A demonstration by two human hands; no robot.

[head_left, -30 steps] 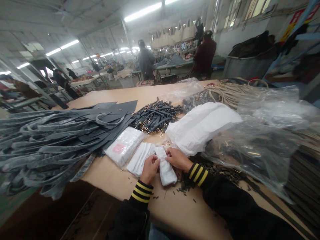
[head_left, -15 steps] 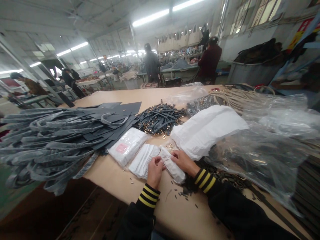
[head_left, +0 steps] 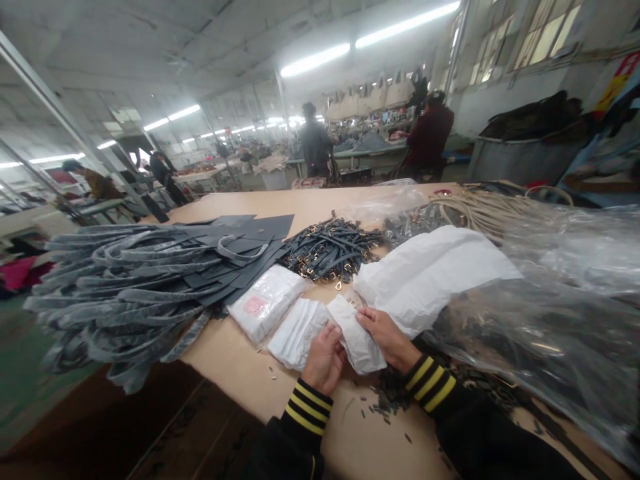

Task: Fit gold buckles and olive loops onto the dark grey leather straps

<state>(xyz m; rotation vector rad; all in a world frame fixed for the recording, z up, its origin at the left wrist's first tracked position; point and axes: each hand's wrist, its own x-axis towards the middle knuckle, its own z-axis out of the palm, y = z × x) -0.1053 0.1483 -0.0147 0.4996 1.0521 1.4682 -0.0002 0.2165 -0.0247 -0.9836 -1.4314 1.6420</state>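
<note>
Between my two hands is a narrow folded piece of thin white paper [head_left: 356, 339], raised a little above the table and tilted. My left hand [head_left: 326, 359] pinches its left edge with closed fingers. On the upper right edge, my right hand [head_left: 389, 339] grips with thumb and fingertips. Just left of it lies a stack of folded white sheets [head_left: 296, 333], partly covered by my left hand. Beyond that is a plastic-wrapped white packet [head_left: 270, 300] with a pink label. A wide white sheet [head_left: 435, 270] lies beyond my right hand.
Dark strips with gold buckles [head_left: 333, 250] are heaped at the centre. Grey padded straps [head_left: 115, 287] and flat dark panels [head_left: 245, 243] cover the left. Clear plastic bags [head_left: 545, 313] spread over the right. Small dark scraps [head_left: 383, 407] lie near my right wrist. Several people work in the background.
The folded white paper has opened flatter and been lifted slightly between both hands. My left hand has turned its fingers onto the paper's left edge. The camera view has shifted a little.
</note>
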